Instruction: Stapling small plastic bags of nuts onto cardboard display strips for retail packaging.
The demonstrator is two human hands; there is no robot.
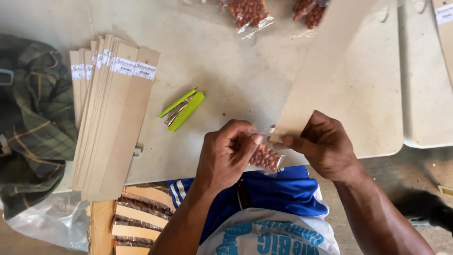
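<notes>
Packet meets card strip, near edge of table [226, 71].
Left hand [225, 153] pinches peanut packet [265, 157]; right hand [324, 146] pinches card strip [325, 66]. Judgement: square edges first; stapler [183, 111] lies just beyond.

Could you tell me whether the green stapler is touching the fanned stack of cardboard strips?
Apart. The head view shows the green stapler lying alone, with bare table between it and the fanned stack of cardboard strips.

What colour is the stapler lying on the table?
Lime green, with a metal inner part; the stapler shows clearly in the head view, lying open beyond the left hand.
</notes>
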